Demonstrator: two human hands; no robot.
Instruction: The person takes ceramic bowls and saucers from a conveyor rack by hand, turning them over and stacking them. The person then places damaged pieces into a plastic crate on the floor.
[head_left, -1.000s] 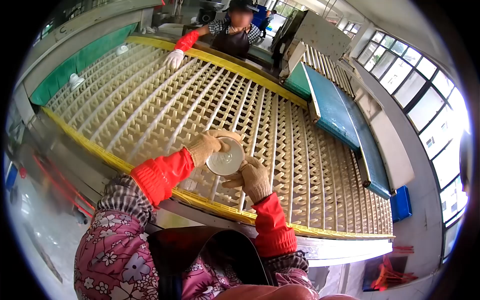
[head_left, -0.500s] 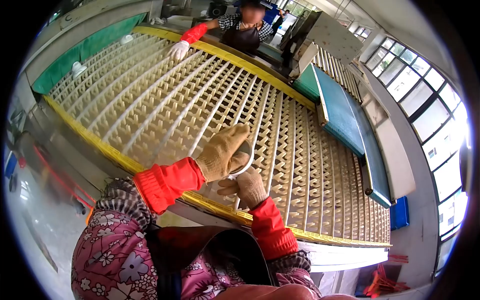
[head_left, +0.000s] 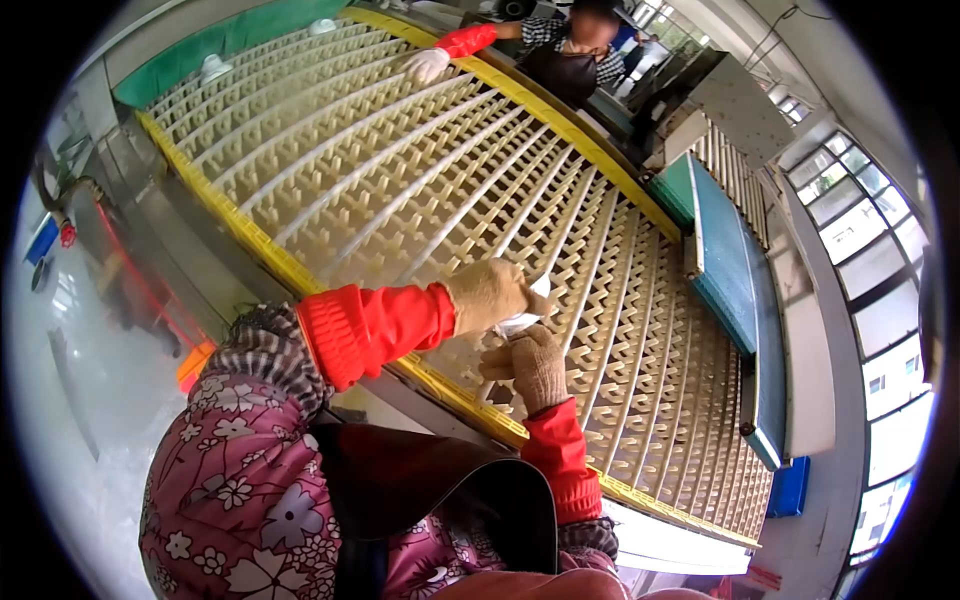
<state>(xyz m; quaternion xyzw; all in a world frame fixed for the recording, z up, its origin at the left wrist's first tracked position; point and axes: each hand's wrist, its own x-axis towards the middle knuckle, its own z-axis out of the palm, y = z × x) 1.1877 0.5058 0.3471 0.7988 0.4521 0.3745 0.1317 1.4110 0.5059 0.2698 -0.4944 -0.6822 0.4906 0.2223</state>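
Observation:
A small white cup (head_left: pixel 518 323) is held between my two gloved hands, just above the pegged conveyor belt (head_left: pixel 450 190). My left hand (head_left: pixel 488 295), in a tan knit glove, closes round its upper side and hides much of it. From below, my right hand (head_left: pixel 532 362) grips the cup's lower edge, its fingers curled and partly hidden. Both forearms wear red sleeves. White pieces (head_left: pixel 214 68) that look like cups or bowls sit at the belt's far left end, out of my reach.
Yellow edging (head_left: pixel 230 215) runs along both sides of the belt. Across it, a co-worker in a checked top rests a white-gloved hand (head_left: pixel 428 65) on the far edge. A blue-topped panel (head_left: pixel 722 260) stands at the right, with a blue bin (head_left: pixel 789 487) below.
The view has turned, so the belt and the co-worker appear further right. My hands have rotated the white cup, whose round rim faced me before and now shows mostly as an edge.

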